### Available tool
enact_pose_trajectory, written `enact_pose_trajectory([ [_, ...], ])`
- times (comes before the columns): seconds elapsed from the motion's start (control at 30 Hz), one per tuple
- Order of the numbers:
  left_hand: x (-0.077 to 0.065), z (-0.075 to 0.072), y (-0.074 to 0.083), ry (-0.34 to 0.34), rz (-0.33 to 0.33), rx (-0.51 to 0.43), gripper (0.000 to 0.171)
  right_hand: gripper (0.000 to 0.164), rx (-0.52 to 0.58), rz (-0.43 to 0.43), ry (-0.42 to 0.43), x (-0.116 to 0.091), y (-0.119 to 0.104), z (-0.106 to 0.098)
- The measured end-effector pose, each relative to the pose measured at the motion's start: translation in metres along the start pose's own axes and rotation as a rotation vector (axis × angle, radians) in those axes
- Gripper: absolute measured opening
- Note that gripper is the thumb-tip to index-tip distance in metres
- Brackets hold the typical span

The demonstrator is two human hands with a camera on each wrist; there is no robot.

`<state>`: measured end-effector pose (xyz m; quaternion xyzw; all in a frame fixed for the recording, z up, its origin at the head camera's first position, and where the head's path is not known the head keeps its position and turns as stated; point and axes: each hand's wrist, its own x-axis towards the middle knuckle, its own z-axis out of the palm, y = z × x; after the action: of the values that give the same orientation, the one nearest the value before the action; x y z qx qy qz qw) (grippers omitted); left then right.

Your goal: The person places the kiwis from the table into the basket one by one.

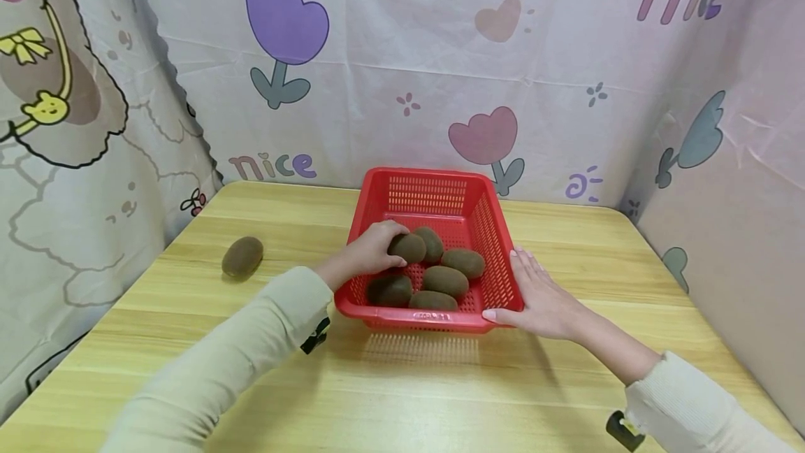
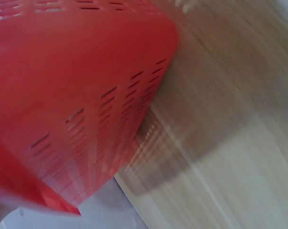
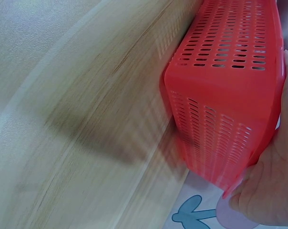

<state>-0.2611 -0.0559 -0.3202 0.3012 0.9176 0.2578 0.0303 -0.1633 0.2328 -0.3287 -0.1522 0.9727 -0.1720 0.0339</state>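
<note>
A red plastic basket (image 1: pixel 434 317) with slotted walls stands on the table, several brown kiwis (image 1: pixel 445 281) lying inside it. Over the basket's left side reaches my left hand (image 1: pixel 376 249), thumb and fingers around a kiwi (image 1: pixel 411 248) that touches another just behind it. My right hand (image 1: pixel 546 301) rests at the basket's front right corner, fingers stretched along the right rim and thumb on the front rim. The right wrist view shows this hand (image 3: pixel 272 181) against the basket (image 3: pixel 225 95). In the left wrist view the basket wall (image 2: pixel 87 95) hides the held kiwi.
One more kiwi (image 1: pixel 242 257) lies by itself on the left part of the wooden table (image 1: pixel 402 397). A patterned cloth (image 1: pixel 402 54) hangs behind the table and along both sides.
</note>
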Motion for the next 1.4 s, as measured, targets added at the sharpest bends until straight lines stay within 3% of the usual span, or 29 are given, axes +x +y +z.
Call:
enact_pose_trajectory([
  [0.23, 0.005, 0.011, -0.001, -0.077, -0.008, 0.066, 0.046, 0.111, 0.003, 0.002, -0.001, 0.000, 0.000, 0.001],
  [0.37, 0.003, 0.011, -0.002, -0.050, 0.009, 0.059, 0.040, 0.111, 0.002, 0.001, 0.000, 0.000, -0.001, 0.002],
  [0.57, -0.001, 0.004, -0.004, 0.051, 0.016, 0.005, 0.044, 0.111, 0.002, 0.003, 0.002, 0.000, 0.000, 0.001],
  [0.8, -0.008, -0.005, -0.011, 0.232, 0.039, 0.004, 0.045, 0.111, -0.002, 0.006, 0.000, -0.001, 0.000, 0.001],
  [1.17, -0.030, -0.018, -0.034, 0.445, -0.035, -0.078, 0.056, 0.110, -0.002, 0.013, -0.001, -0.002, -0.001, 0.000],
  [1.4, -0.044, -0.022, -0.053, 0.528, -0.085, -0.098, 0.062, 0.111, 0.000, 0.009, 0.002, -0.001, -0.001, 0.000],
])
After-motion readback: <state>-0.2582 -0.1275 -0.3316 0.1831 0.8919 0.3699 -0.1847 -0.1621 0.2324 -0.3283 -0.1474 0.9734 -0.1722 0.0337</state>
